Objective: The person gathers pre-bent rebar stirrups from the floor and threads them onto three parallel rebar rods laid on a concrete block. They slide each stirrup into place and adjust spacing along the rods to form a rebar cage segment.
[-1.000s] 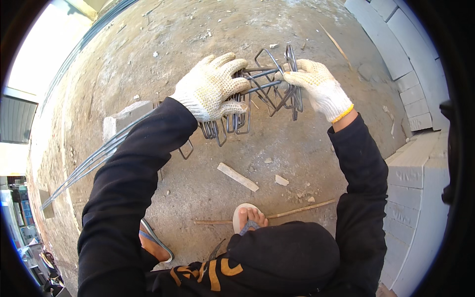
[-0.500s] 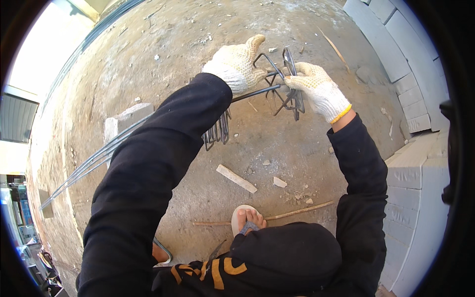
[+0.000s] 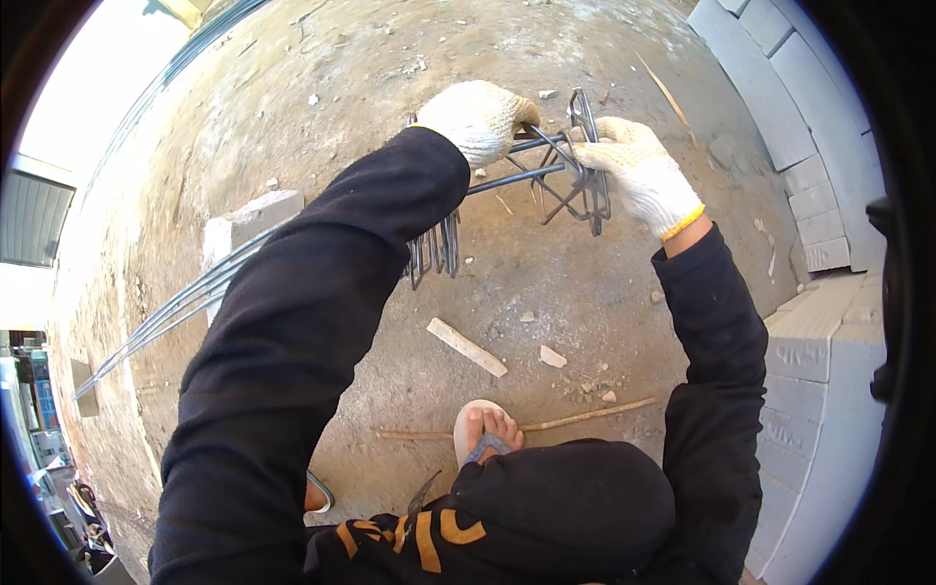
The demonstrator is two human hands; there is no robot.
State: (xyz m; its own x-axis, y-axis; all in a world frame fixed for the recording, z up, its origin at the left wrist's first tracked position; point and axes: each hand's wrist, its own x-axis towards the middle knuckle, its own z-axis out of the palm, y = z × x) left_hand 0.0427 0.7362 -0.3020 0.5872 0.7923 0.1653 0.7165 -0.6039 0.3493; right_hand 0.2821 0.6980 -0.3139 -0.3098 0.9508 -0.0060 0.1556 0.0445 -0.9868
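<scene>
Both my hands wear cream knitted work gloves. My left hand [image 3: 480, 115] is closed, its fingers curled down over the bent end of a steel stirrup. My right hand [image 3: 632, 168] has its thumb and fingers closed at the side of a bundle of steel stirrups [image 3: 598, 200], bent from thin rebar. These stirrups hang round the right ends of long rebar rods [image 3: 522, 177], which run left beneath my left sleeve. More stirrups [image 3: 450, 244] hang on the rods below my left wrist, partly hidden by the sleeve. The left fingertips are mostly out of sight.
At left the rods [image 3: 166, 325] pass over a pale block [image 3: 255, 214] and reach another block [image 3: 84, 388]. Grey block stacks [image 3: 795, 380] line the right side. On the dirt ground lie a broken strip [image 3: 468, 347], a stick [image 3: 590, 414] and rubble, close to my sandalled foot [image 3: 487, 429].
My left hand has shifted slightly right, and its raised thumb has folded down as the fingers curled over the stirrup. That stirrup's upper end has tipped lower. My right hand stays at the bundle.
</scene>
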